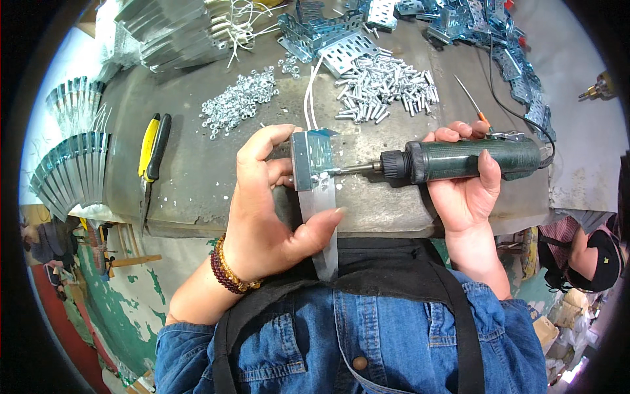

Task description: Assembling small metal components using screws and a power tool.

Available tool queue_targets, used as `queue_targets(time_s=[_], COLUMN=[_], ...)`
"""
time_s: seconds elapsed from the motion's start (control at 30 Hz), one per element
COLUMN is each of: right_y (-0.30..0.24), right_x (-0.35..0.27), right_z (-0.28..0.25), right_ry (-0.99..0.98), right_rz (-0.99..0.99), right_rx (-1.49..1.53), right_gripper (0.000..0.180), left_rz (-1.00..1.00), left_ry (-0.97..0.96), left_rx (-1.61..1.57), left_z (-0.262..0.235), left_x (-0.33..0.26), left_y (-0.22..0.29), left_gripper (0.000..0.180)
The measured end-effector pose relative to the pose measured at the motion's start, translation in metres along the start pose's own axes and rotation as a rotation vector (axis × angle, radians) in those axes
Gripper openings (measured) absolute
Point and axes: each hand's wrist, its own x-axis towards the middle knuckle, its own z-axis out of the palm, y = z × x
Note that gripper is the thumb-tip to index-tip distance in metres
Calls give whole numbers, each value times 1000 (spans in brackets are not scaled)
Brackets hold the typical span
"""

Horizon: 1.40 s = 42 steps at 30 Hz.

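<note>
My left hand (262,223) is closed around a flat grey metal piece (319,226), thumb in front and fingers behind. At its upper end sits a bluish metal bracket (320,150), with two white wires (309,98) rising from it. A dark green electric screwdriver (472,160) lies level in my right hand (462,200), its bit pointing left. The bit's tip meets the bracket's right side near its lower edge; the screw there is too small to make out clearly. Part of the left fingers is hidden behind the metal piece.
Beyond my hands are a pile of nuts (239,98) and a pile of screws (387,88). Yellow-black pliers (154,148) lie left, an orange-handled screwdriver (482,117) right. Perforated brackets (348,54) and stacked metal pieces (164,39) fill the back. A black cord (502,92) trails right.
</note>
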Motion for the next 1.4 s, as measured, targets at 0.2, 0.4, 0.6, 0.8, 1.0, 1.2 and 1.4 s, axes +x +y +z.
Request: queue_targets(time_s=[0.2, 0.4, 0.6, 0.8, 1.0, 1.2, 1.4], right_y=[1, -4, 1, 3, 4, 3, 4], right_x=[0, 2, 0, 1, -3, -2, -1], right_z=[-2, -2, 1, -1, 3, 2, 3], right_ry=[-22, -23, -34, -51, 66, 36, 38], right_rz=[8, -14, -16, -6, -34, -18, -7], right_rx=[-64, -27, -59, -47, -85, -96, -72], right_gripper=[48, 57, 55, 49, 44, 61, 52], left_rz=[-3, 15, 7, 39, 48, 18, 57], left_ry=[-16, -18, 7, 2, -38, 122, 67], left_rx=[69, 44, -1, 54, 300, -8, 117], left_z=[-2, -3, 0, -4, -10, 5, -2], left_x=[1, 0, -2, -3, -3, -4, -4], left_y=[1, 1, -3, -4, 4, 1, 3], left_gripper=[88, 87, 86, 86, 83, 81, 87])
